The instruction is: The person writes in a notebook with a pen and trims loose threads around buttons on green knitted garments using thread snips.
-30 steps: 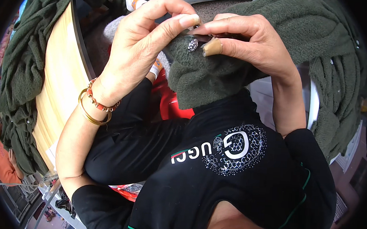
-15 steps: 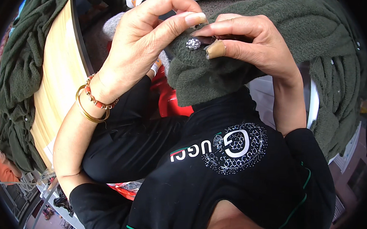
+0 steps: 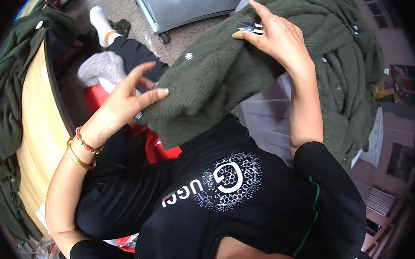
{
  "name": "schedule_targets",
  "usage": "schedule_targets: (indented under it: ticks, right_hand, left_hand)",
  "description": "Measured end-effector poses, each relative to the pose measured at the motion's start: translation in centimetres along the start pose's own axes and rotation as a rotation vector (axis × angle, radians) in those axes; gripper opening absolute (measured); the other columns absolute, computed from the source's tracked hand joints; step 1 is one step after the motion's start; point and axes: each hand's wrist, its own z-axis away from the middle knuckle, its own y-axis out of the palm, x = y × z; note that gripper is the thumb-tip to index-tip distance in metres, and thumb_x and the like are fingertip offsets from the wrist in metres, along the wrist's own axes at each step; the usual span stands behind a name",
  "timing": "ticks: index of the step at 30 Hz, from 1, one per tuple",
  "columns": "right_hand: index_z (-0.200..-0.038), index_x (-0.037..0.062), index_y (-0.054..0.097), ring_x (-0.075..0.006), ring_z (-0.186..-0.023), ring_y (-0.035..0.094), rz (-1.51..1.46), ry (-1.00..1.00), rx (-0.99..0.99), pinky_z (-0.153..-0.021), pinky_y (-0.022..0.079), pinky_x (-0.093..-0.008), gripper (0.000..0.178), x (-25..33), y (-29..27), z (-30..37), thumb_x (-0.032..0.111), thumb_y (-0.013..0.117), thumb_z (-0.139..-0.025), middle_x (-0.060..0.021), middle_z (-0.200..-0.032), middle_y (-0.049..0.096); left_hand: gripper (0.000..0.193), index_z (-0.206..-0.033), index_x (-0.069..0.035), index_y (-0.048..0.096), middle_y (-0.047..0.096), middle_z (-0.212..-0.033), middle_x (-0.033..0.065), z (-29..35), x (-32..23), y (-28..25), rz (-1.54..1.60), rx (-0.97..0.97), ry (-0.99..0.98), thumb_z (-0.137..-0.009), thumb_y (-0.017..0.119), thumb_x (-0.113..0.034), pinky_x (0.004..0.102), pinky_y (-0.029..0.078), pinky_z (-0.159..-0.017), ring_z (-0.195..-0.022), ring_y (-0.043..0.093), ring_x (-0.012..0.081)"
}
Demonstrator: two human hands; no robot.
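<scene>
A dark green fuzzy knit garment lies across my lap and rises toward the far right, with shiny, jewelled buttons on it. One button shows on its upper face. My left hand is at the garment's left end, fingers apart, the thumb touching the cloth beside another shiny button. In my right hand, over the far part of the cloth, is a small pair of thread snips, partly hidden by the fingers. A tan cover sits on that thumb.
A light wooden tabletop curves along the left, with more green knit hanging over it. Beyond my lap stands a grey wheeled unit. Another pile of green knit is at the right, beside a pale surface.
My hands have moved apart from close together: the left toward me and leftward, the right farther right. The garment now stretches out between them, and the snips' blades show.
</scene>
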Motion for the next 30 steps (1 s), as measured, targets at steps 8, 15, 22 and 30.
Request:
schedule_targets:
  ticks: [8, 15, 22, 30]
  right_hand:
    - [-0.143, 0.0086, 0.051, -0.0337, -0.116, 0.064, 0.067, 0.070, 0.248, -0.099, 0.048, -0.0426, 0.092, -2.9, -0.6, -1.5, 0.062, 0.076, -0.073, -0.0192, -0.115, 0.070]
    - [-0.114, 0.0013, 0.068, -0.0203, -0.099, 0.068, -0.253, 0.094, 0.381, -0.089, 0.052, -0.0361, 0.056, -4.7, -1.7, -2.7, 0.043, 0.079, -0.079, -0.0104, -0.102, 0.073]
    - [-0.099, 0.0013, 0.069, -0.0038, -0.063, 0.056, -1.370, -0.457, -0.206, -0.057, 0.044, -0.0197, 0.017, 5.3, -11.1, -1.1, 0.016, 0.074, -0.092, 0.0015, -0.079, 0.067]
    - [-0.095, 0.0001, 0.068, -0.0336, -0.085, 0.069, -1.208, -0.963, 0.006, -0.076, 0.054, -0.0410, 0.044, 18.8, -10.7, -0.3, 0.026, 0.086, -0.064, -0.0180, -0.090, 0.070]
  left_hand:
    - [0.020, -0.106, -0.002, 0.069, 0.061, -0.097, 0.0024, 0.1, -0.5, -0.2, 0.085, -0.090, 0.537, -0.089, 0.062, 0.004, 0.0252, 0.046, -0.085, -0.096, 0.059, 0.0117]
    - [0.022, -0.117, 0.001, 0.064, 0.062, -0.116, 0.0056, 3.6, -2.5, -5.2, 0.478, -0.380, 0.703, -0.096, 0.055, 0.003, 0.0254, 0.041, -0.099, -0.109, 0.056, 0.0119]
    - [0.078, -0.150, -0.010, 0.037, 0.058, -0.116, 0.0031, 3.3, -4.3, -1.6, 0.283, -0.255, 0.542, -0.083, 0.076, 0.003, 0.0270, 0.048, -0.092, -0.106, 0.055, 0.0105]
    - [0.047, -0.136, -0.002, 0.054, 0.060, -0.134, 0.0129, 2.6, 2.8, -4.6, -0.330, -0.098, 0.280, -0.093, 0.067, -0.017, 0.0401, 0.040, -0.110, -0.129, 0.052, 0.0256]
